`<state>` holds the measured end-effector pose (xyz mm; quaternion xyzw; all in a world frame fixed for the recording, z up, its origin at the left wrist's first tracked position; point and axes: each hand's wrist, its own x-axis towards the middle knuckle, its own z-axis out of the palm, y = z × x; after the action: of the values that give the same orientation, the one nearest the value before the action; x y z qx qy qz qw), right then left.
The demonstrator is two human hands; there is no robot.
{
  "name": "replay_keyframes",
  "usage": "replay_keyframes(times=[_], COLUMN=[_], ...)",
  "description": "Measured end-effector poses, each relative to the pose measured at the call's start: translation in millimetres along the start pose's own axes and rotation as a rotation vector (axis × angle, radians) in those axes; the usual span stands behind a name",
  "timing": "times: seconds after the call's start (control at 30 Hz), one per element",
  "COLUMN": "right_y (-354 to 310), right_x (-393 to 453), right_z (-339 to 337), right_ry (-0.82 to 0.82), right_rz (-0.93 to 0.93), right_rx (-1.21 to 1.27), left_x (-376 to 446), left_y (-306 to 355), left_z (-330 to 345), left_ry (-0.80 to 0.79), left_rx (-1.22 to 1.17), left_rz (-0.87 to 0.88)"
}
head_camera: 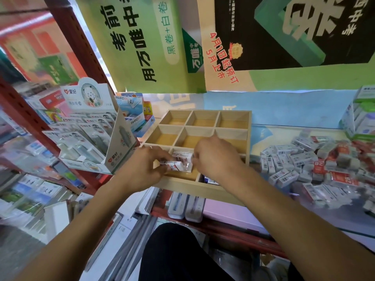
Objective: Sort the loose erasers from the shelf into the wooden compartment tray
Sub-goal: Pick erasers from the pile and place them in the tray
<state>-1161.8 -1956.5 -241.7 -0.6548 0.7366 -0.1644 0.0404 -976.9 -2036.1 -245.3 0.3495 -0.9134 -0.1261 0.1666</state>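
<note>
I see the shelf (284, 110) with its blue paper lining carrying the wooden compartment tray (233, 116) at centre. A heap of loose erasers (316, 169) lies to its right, and a cardboard display box (113, 138) of packaged stationery stands just beside its left edge.

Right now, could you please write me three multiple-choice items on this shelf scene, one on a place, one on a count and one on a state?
1. Where does the pile of loose erasers lie?
A. right of the wooden tray
B. left of the tray
C. inside the tray's far row

2. How many compartments wide is the tray?
A. two
B. three
C. five

3. What are the left hand and right hand doing?
A. hanging idle
B. both holding boxed erasers over the near row
C. lifting the tray

Answers: 1 A, the pile spreads on the shelf to the tray's right; 2 B, the far row shows three cells; 3 B, fingers of both hands curl round the boxes.
</note>
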Motion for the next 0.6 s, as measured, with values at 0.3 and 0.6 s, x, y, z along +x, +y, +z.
replay_keyframes(times=[0.3,0.6], right_y=[-24,-27], right_x=[18,18], right_z=[4,9], right_ry=[-0.143,-0.117], right_rz=[0.113,0.139], right_rx=[-0.077,-0.063], left_x=[0,24], left_y=[3,11], left_z=[-2,-4], left_ry=[-0.104,-0.283], left_rx=[0.017,0.209], left_rz=[-0.060,-0.066])
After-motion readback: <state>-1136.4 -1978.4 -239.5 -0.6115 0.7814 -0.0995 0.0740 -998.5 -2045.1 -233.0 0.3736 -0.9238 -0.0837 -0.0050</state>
